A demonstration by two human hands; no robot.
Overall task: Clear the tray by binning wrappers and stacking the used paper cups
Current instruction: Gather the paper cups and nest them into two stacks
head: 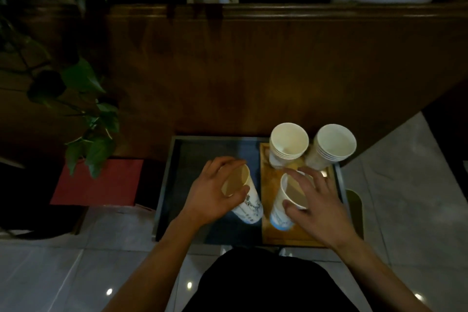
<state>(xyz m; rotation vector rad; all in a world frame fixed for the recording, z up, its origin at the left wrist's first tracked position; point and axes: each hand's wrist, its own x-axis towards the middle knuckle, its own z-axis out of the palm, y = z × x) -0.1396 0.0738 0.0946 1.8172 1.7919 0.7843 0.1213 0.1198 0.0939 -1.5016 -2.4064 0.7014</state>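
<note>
On the dark tray (167, 172), head view: both hands busy with loose cups. Left hand (215, 192) grips one paper cup (243, 200) near its rim, fingers and thumb curled round it, cup tilted over the tray's middle. Right hand (314, 197) holds a second cup (286, 200) by the rim, fingers spread over its far side and thumb on the near side, just right of the first cup, over a wooden board (278, 235) on the tray's right part. Two stacks already built at the tray's far right end: one stack (288, 144) on the board, another stack (331, 147) just right of it. No wrappers seen on the tray; bin not clearly in view. Judgement: stacking mostly done, these two held cups look like the last ones to nest. Wooden worktop (253, 71) behind the tray, plant leaves (83, 78) to its left.
</note>
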